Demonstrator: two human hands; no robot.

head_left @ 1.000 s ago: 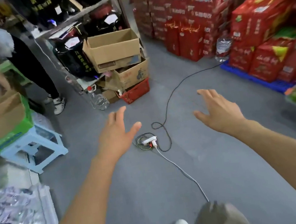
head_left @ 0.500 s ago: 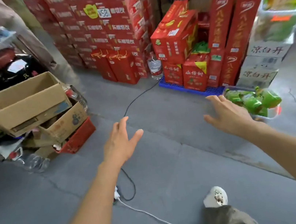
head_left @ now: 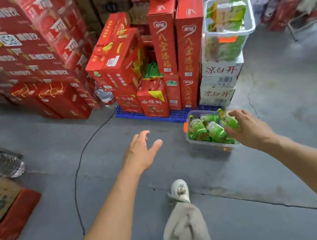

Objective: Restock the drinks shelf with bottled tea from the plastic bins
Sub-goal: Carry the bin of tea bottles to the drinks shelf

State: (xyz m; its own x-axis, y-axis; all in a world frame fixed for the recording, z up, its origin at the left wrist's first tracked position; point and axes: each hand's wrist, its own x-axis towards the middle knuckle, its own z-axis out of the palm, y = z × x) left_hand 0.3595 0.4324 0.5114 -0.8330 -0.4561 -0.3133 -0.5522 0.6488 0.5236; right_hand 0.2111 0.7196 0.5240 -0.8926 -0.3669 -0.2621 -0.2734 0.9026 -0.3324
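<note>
From the head camera, both bare arms reach out over the grey concrete floor (head_left: 244, 179).

The right hand (head_left: 247, 127) has its fingers spread wide and holds nothing. It hangs over the right edge of a clear plastic bin with an orange clip (head_left: 192, 141), which sits on the floor. This bin is full of green-labelled tea bottles (head_left: 206, 129) lying on their sides. The fingertips are just beside the bottles at the bin's right side; whether they touch one cannot be told.

The left hand (head_left: 140, 151) is also spread, thumb out, and holds nothing. It hangs over bare floor to the left of the bin, apart from it.

The floor bin sits just in front of the front right corner of a blue plastic pallet (head_left: 119, 112). A second clear plastic bin with green tea packs (head_left: 226, 27) stands high up on a stack of white cartons (head_left: 219, 82) at the right end of that pallet. Tall red cartons (head_left: 163, 36) fill the rest of the pallet.

A thin black cable (head_left: 75, 173) runs across the floor on the left. A white shoe (head_left: 179, 190) and a beige trouser leg (head_left: 182, 231) show at the bottom edge.
</note>
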